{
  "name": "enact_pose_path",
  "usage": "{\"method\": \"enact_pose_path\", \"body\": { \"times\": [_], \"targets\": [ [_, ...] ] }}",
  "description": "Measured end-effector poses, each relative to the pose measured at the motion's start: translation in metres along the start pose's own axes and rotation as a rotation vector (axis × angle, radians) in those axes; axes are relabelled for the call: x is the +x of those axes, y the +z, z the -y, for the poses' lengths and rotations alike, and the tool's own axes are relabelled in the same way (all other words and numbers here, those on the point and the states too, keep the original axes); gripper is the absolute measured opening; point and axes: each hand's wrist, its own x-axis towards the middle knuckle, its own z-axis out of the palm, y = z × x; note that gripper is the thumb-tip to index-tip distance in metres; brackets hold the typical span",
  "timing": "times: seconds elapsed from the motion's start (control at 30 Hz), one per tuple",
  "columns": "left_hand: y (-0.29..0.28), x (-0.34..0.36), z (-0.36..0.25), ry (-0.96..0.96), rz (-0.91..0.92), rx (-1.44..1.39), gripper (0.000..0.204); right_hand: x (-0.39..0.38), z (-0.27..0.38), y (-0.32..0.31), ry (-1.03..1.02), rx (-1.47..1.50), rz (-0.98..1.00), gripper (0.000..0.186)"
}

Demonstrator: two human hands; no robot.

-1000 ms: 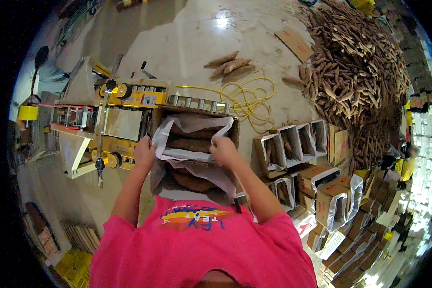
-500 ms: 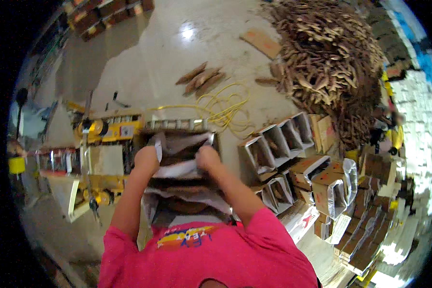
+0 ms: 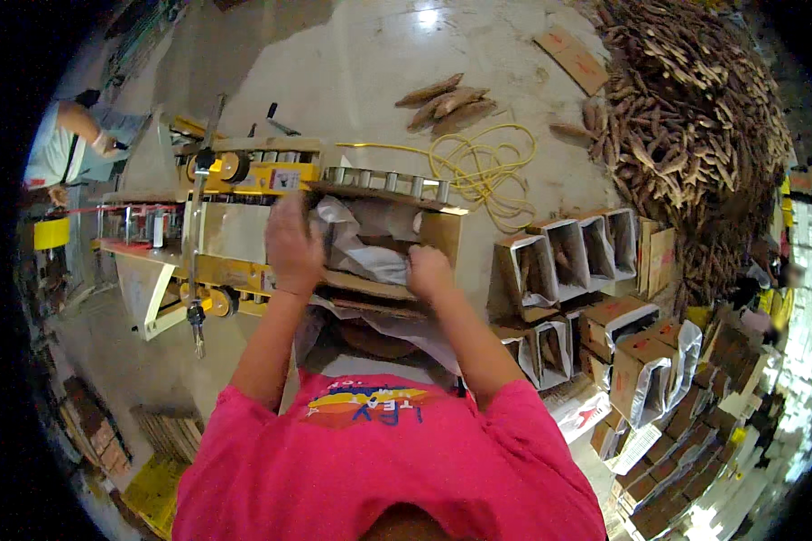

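An open cardboard box [image 3: 443, 236] with a crumpled white liner [image 3: 365, 261] folded inward sits beside the taping machine and short rollers. My left hand [image 3: 290, 242] is raised at the box's left side, slightly blurred, fingers extended. My right hand [image 3: 430, 269] is closed on the liner at the box's right edge; its fingertips are partly hidden. A second lined box [image 3: 383, 334] holding brown roots lies just below, nearer my body.
A yellow taping machine [image 3: 266, 178] with rollers [image 3: 388, 180] stands left and behind. A yellow hose [image 3: 483, 171] coils on the floor [image 3: 352, 81]. Loose roots [image 3: 442, 106], a big root pile [image 3: 686, 126], lined boxes [image 3: 559, 257] lie around. A person [image 3: 72, 135] is at far left.
The liner has folded inward over the box's contents. My left hand has let go of it and risen with fingers extended. A person has come into view at far left.
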Motion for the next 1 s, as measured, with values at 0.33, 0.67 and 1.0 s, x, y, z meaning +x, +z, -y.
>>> {"method": "enact_pose_path", "body": {
  "times": [0.33, 0.67, 1.0],
  "targets": [
    [0.033, -0.015, -0.007, 0.09, 0.461, -0.01, 0.036, 0.0, 0.001, -0.035, -0.215, 0.208, -0.173, 0.024],
    [0.137, -0.013, 0.041, -0.866, -0.57, -0.476, 0.019, -0.013, -0.027, -0.032, -0.271, 0.026, -0.241, 0.062],
    [0.036, -0.023, 0.088, -0.26, -0.211, 0.163, 0.051, -0.003, -0.021, -0.008, -0.469, 0.009, -0.172, 0.061]
  ]
}}
